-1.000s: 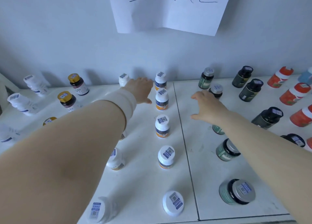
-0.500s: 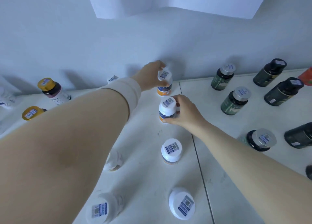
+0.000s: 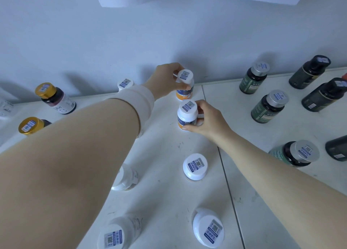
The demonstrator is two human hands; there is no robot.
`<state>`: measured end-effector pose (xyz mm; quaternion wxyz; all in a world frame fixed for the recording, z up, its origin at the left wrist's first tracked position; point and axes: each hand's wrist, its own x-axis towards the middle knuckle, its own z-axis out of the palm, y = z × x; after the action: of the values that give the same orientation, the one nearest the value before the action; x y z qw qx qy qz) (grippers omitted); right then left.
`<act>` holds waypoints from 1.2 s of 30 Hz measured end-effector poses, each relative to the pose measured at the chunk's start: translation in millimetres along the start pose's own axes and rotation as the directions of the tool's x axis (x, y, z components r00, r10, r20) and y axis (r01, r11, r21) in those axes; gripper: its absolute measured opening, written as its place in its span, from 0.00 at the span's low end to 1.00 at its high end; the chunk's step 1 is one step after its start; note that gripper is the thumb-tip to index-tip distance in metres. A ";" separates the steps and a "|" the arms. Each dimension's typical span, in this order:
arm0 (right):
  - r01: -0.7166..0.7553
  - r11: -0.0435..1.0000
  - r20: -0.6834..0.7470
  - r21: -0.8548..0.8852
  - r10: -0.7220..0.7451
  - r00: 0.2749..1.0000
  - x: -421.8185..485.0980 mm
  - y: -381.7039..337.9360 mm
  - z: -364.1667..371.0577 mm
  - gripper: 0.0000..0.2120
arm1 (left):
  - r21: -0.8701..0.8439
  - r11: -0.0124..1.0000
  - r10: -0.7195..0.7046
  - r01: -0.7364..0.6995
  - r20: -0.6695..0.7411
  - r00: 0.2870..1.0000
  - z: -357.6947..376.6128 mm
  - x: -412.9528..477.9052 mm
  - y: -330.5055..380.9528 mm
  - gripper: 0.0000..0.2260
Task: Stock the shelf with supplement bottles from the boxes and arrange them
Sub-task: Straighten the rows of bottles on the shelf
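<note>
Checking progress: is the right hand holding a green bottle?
No, the right hand grips a white-capped bottle with an orange band.

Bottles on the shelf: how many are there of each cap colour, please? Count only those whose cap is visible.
White-capped bottles: 7, one half hidden behind the left arm
Gold-capped bottles: 2
Silver-capped bottles: 3
Black-capped bottles: 2
Total: 14
Left out: a dark bottle at the right edge, its cap cut off, and a blurred white thing at the left edge.

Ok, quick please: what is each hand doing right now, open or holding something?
Left hand: grips the back white-capped bottle, near the wall.
Right hand: grips the second white-capped bottle, just in front of it.
</note>
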<state>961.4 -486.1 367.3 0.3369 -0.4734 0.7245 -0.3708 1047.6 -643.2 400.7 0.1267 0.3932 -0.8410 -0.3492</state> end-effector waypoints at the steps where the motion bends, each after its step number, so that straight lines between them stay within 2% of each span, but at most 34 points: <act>1: -0.003 1.000 0.000 -0.001 0.003 1.000 -0.1 0.2 0.5 0.28 | 0.001 1.000 0.000 0.000 -0.002 1.000 0.0 -0.1 0.0 0.19; 6: -0.017 1.000 0.038 -0.018 0.017 0.999 1.5 -1.3 0.1 0.28 | 0.016 1.000 -0.021 0.020 0.017 1.000 0.5 -1.8 3.0 0.20; 9: 0.000 0.994 0.120 -0.106 0.012 0.993 1.6 -7.3 -13.3 0.34 | 0.046 0.997 -0.057 0.054 0.075 0.996 -0.9 -7.9 7.6 0.27; 11: 0.010 0.983 0.126 -0.184 0.013 0.992 -1.1 -12.4 -27.4 0.41 | 0.073 0.994 -0.088 0.082 0.089 0.992 -6.0 -15.2 12.1 0.34; 14: 0.044 0.951 0.111 -0.307 -0.010 0.994 -12.4 -21.5 -50.0 0.43 | 0.210 0.975 -0.090 0.077 0.057 0.994 -23.1 -31.3 21.1 0.36; 17: 0.093 0.883 0.120 -0.460 -0.042 0.992 -32.7 -30.4 -71.1 0.41 | 0.469 0.882 -0.066 0.043 0.033 0.997 -43.6 -56.3 35.0 0.34; 20: 0.139 0.798 0.163 -0.586 -0.052 0.985 -62.0 -39.0 -85.3 0.39 | 0.700 0.714 -0.032 -0.035 0.082 0.996 -54.0 -90.4 49.2 0.31; 22: 0.176 0.769 0.195 -0.615 -0.068 0.979 -83.3 -42.1 -90.4 0.38 | 0.760 0.648 -0.030 -0.057 0.100 0.995 -52.8 -114.7 54.5 0.29; 25: 0.228 0.730 0.233 -0.645 -0.096 0.968 -115.0 -39.0 -91.7 0.37 | 0.797 0.603 -0.049 -0.029 0.074 0.996 -43.2 -153.5 61.4 0.29; 31: 0.242 0.726 0.266 -0.643 -0.085 0.960 -165.3 -22.9 -83.4 0.36 | 0.781 0.624 -0.069 -0.032 0.096 0.993 -20.4 -212.1 67.6 0.30; 36: 0.239 0.762 0.287 -0.602 -0.073 0.955 -189.7 -13.1 -64.2 0.36 | 0.621 0.784 -0.102 0.023 0.092 0.990 -0.1 -231.0 67.6 0.30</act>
<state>974.9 -298.1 436.6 0.2140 -0.6599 0.7166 -0.0720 1161.1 -439.8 461.4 -0.0718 0.4187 -0.9016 -0.0818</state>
